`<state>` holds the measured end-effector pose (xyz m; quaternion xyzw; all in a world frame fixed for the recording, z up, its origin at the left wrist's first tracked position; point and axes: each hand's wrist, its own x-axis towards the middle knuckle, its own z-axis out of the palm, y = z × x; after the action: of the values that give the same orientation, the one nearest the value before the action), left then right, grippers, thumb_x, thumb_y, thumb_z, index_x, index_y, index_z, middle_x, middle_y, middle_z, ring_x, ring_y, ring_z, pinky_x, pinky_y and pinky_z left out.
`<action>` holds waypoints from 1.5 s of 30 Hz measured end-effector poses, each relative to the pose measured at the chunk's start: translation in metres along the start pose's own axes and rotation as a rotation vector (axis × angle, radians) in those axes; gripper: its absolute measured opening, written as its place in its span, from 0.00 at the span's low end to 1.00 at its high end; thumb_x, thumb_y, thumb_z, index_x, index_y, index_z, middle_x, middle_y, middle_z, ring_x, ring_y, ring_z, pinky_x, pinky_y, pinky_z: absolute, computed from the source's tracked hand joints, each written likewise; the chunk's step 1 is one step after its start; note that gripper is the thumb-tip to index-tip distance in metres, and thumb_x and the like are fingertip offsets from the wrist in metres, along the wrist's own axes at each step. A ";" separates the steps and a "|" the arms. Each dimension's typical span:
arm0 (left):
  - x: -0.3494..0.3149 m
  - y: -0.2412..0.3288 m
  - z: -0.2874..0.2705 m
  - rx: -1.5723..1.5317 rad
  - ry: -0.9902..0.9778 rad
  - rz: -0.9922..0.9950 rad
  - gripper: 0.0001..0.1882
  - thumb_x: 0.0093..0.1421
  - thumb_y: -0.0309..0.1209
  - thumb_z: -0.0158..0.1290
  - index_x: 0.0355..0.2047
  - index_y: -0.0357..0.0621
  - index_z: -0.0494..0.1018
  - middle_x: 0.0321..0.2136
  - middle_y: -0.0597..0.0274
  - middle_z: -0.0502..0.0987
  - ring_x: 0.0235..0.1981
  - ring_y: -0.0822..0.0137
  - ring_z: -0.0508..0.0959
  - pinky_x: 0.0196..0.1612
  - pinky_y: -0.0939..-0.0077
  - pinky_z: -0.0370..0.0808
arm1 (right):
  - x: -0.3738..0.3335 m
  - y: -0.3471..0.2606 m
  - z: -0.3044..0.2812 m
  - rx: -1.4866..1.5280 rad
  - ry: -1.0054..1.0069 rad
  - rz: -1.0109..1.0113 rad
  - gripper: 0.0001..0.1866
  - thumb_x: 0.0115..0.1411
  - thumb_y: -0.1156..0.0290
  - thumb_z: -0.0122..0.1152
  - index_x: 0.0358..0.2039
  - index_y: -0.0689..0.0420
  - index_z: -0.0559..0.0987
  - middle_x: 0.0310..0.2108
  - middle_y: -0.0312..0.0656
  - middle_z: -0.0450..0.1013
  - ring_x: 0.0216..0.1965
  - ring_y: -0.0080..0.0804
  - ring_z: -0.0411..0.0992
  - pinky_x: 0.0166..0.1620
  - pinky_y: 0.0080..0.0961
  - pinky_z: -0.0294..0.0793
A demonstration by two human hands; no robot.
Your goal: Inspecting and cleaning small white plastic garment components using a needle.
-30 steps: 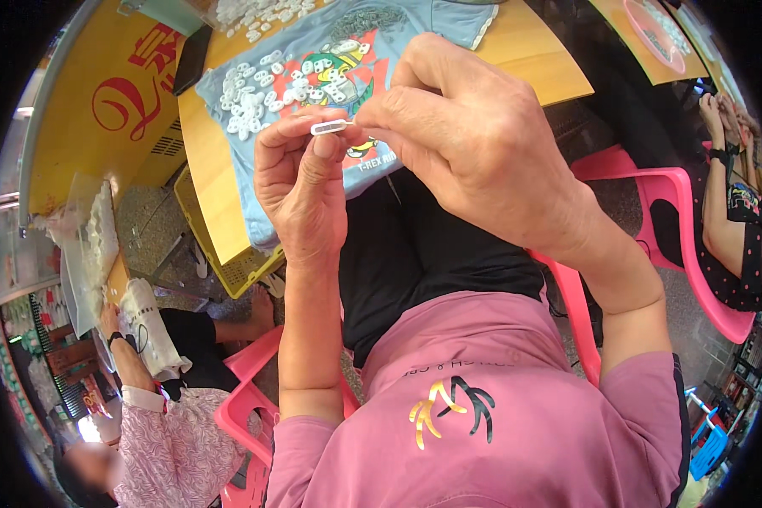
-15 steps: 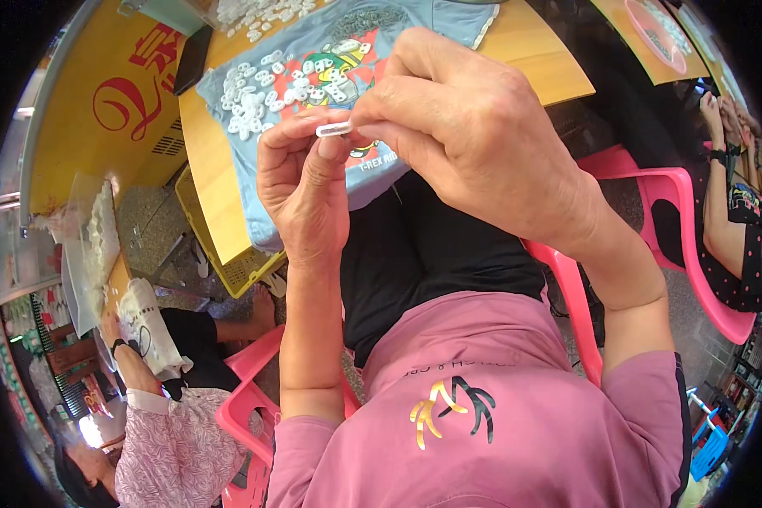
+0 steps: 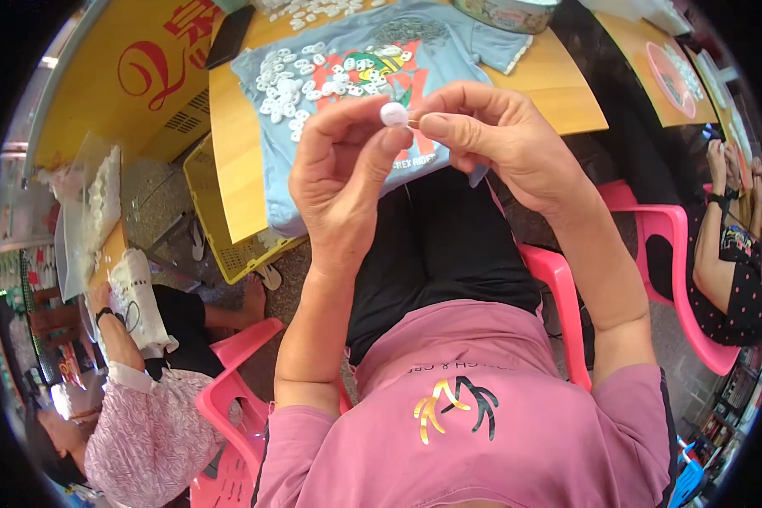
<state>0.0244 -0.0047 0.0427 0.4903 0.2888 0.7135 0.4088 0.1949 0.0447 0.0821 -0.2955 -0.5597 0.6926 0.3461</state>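
My left hand is closed, with a small rounded white plastic piece pinched between thumb and fingertips. Close beside it, my right hand is pinched too. A thin brass-coloured sliver shows between the right fingertips and the white piece; its full shape is hidden. Both hands are raised above a blue printed T-shirt spread over the table's near edge. Beyond my left hand lies a loose heap of white oval pieces with holes. A patch of tiny grey parts lies farther back on the shirt.
A wooden table extends under the shirt. At its back are a round tin and a dark phone-like slab. A yellow crate sits below left. Pink chairs and seated people flank me.
My right hand has lowered and turned, its thumb now facing up. The white piece has turned from edge-on to show its rounded face. The whole view has shifted slightly.
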 end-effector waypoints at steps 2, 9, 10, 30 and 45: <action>0.000 0.006 0.002 0.045 0.003 0.003 0.17 0.59 0.18 0.56 0.49 0.36 0.71 0.38 0.63 0.76 0.39 0.77 0.76 0.44 0.84 0.72 | -0.001 0.009 0.000 0.122 -0.027 0.059 0.10 0.61 0.66 0.63 0.39 0.56 0.80 0.28 0.30 0.73 0.25 0.13 0.64 0.28 0.12 0.65; 0.005 0.024 -0.004 0.063 -0.050 0.003 0.16 0.59 0.18 0.57 0.48 0.35 0.73 0.37 0.65 0.76 0.38 0.77 0.76 0.41 0.85 0.73 | 0.003 0.007 0.014 0.440 -0.085 0.201 0.10 0.63 0.65 0.60 0.41 0.56 0.78 0.27 0.27 0.67 0.27 0.14 0.61 0.26 0.13 0.62; 0.005 0.025 -0.005 0.060 -0.041 0.009 0.16 0.59 0.18 0.57 0.48 0.35 0.73 0.37 0.65 0.76 0.38 0.77 0.76 0.41 0.85 0.73 | 0.003 0.006 0.015 0.431 -0.091 0.205 0.10 0.63 0.65 0.60 0.41 0.56 0.78 0.27 0.27 0.67 0.27 0.14 0.61 0.26 0.13 0.62; 0.003 0.028 -0.008 -0.306 -0.047 -0.016 0.17 0.58 0.21 0.58 0.48 0.35 0.70 0.37 0.59 0.78 0.36 0.72 0.78 0.42 0.78 0.75 | -0.014 -0.029 0.035 0.039 0.027 -0.021 0.10 0.62 0.68 0.61 0.40 0.59 0.79 0.25 0.29 0.69 0.27 0.13 0.63 0.27 0.13 0.62; 0.001 0.058 -0.004 -0.531 -0.102 -0.106 0.18 0.64 0.27 0.53 0.53 0.34 0.69 0.36 0.54 0.78 0.34 0.67 0.78 0.40 0.74 0.75 | -0.046 -0.074 0.060 -0.956 0.169 -0.659 0.07 0.56 0.79 0.64 0.37 0.64 0.81 0.29 0.33 0.69 0.30 0.15 0.65 0.31 0.13 0.62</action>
<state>0.0032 -0.0325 0.0888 0.3855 0.0956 0.7162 0.5738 0.1846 -0.0170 0.1679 -0.2832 -0.8428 0.1931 0.4150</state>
